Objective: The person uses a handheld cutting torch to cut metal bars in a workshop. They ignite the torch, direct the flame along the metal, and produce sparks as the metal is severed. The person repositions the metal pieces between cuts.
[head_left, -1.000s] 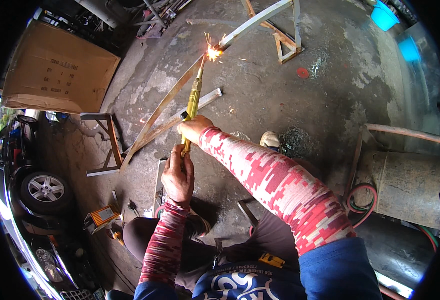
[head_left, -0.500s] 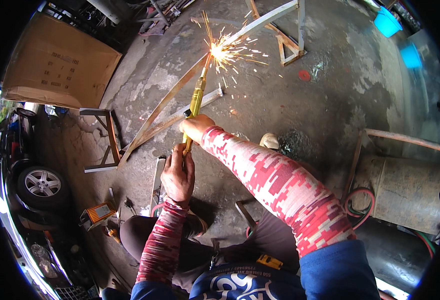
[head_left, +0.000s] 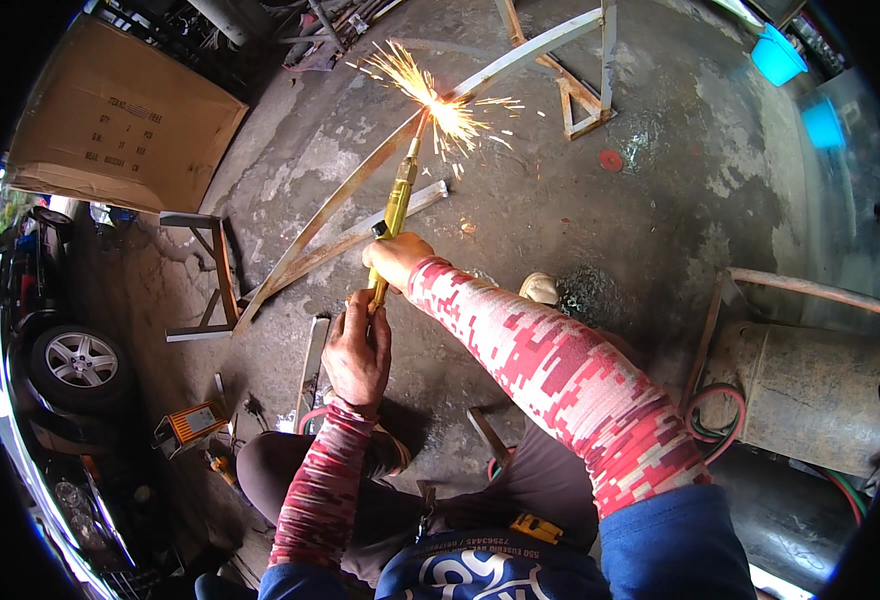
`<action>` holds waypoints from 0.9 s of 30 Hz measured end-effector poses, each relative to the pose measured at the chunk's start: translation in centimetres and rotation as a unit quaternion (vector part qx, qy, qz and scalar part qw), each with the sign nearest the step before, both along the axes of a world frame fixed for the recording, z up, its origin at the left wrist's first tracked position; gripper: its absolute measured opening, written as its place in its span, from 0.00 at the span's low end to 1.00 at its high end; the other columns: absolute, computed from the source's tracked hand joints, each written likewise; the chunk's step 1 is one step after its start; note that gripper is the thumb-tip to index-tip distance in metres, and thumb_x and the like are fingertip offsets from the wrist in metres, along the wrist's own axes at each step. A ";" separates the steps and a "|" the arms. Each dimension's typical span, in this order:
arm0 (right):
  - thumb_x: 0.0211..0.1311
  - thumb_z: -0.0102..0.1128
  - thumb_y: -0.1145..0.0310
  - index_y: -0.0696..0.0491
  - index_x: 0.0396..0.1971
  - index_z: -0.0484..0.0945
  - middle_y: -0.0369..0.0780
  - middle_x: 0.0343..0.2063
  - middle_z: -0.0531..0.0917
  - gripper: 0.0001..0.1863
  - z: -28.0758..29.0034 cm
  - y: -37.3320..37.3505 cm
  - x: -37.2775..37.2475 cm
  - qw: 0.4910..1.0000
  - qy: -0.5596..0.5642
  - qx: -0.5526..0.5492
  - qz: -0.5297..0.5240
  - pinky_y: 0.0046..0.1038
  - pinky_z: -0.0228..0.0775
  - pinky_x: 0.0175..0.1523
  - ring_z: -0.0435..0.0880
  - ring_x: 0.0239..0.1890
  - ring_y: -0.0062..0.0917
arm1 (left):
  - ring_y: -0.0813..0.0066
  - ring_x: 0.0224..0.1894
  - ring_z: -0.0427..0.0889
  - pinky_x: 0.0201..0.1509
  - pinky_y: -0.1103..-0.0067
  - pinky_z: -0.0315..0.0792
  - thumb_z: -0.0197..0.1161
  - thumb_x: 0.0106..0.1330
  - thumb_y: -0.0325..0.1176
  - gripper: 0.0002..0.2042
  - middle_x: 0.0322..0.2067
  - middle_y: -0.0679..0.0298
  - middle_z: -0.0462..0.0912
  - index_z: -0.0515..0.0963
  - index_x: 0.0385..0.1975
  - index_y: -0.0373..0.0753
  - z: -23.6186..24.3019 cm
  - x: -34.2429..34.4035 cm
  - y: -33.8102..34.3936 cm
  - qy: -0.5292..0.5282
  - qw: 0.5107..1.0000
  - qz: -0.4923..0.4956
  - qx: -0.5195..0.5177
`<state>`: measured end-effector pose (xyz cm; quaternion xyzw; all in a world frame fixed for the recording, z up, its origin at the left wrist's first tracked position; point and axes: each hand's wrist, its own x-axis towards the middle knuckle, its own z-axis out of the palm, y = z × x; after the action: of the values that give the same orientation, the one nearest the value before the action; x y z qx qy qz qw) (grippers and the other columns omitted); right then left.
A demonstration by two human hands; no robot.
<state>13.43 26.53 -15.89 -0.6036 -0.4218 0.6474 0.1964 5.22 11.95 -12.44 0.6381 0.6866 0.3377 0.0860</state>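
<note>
A brass cutting torch points away from me, its tip at a bright burst of sparks on a long metal bar. My right hand is closed around the torch body, near a small black knob. Behind it, my left hand grips the torch's rear end with fingers and thumb. The bar runs from the lower left up to the sparks, where glare hides its surface. Beyond them a pale bar continues to the upper right.
Metal frames stand at left and far right. A cardboard box, a car wheel and an orange-and-white machine are at left. Red and green hoses lie beside a large cylinder at right.
The sparks now spray more up and to the left, and the torch tip sits slightly further right. Both hands keep their hold on the torch.
</note>
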 end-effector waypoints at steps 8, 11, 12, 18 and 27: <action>0.56 0.57 0.55 0.61 0.40 0.87 0.54 0.41 0.89 0.24 1.1 0.0 0.5 0.998 -0.037 0.000 0.055 0.38 0.79 0.57 0.88 0.50 0.46 | 0.47 0.36 0.87 0.38 0.62 0.79 0.64 0.71 0.30 0.13 0.36 0.49 0.85 0.77 0.53 0.40 0.2 -0.1 0.0 0.013 1.000 0.006 -0.018; 0.56 0.57 0.55 0.61 0.39 0.87 0.55 0.41 0.89 0.24 1.0 0.0 0.4 0.997 -0.051 0.006 0.057 0.39 0.79 0.56 0.88 0.50 0.46 | 0.47 0.37 0.87 0.38 0.63 0.79 0.64 0.71 0.31 0.13 0.36 0.48 0.85 0.77 0.54 0.40 0.2 0.0 0.0 0.002 1.000 0.006 -0.011; 0.56 0.57 0.54 0.61 0.39 0.87 0.55 0.40 0.89 0.24 0.9 0.0 0.3 0.998 -0.037 0.011 0.052 0.39 0.79 0.56 0.88 0.50 0.46 | 0.48 0.37 0.88 0.39 0.63 0.79 0.64 0.72 0.31 0.13 0.36 0.48 0.86 0.77 0.54 0.40 0.1 0.0 0.0 0.006 1.000 0.009 -0.012; 0.56 0.58 0.53 0.61 0.36 0.86 0.52 0.37 0.89 0.24 1.1 -0.4 0.3 1.000 -0.010 0.001 0.027 0.39 0.80 0.51 0.90 0.45 0.44 | 0.48 0.38 0.88 0.39 0.64 0.80 0.66 0.72 0.34 0.14 0.37 0.49 0.86 0.76 0.53 0.39 0.0 -0.1 -0.1 0.000 1.000 0.016 -0.023; 0.53 0.64 0.56 0.55 0.24 0.82 0.38 0.21 0.83 0.16 1.5 -0.4 0.6 1.000 0.002 -0.002 0.012 0.28 0.71 0.26 0.80 0.20 0.24 | 0.50 0.35 0.87 0.38 0.65 0.78 0.66 0.72 0.36 0.14 0.36 0.50 0.85 0.76 0.52 0.38 -0.2 -0.2 -0.1 0.010 1.000 0.008 -0.006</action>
<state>14.07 26.09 -14.40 -0.5977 -0.4274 0.6518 0.1877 5.02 11.88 -12.64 0.6356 0.6942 0.3279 0.0806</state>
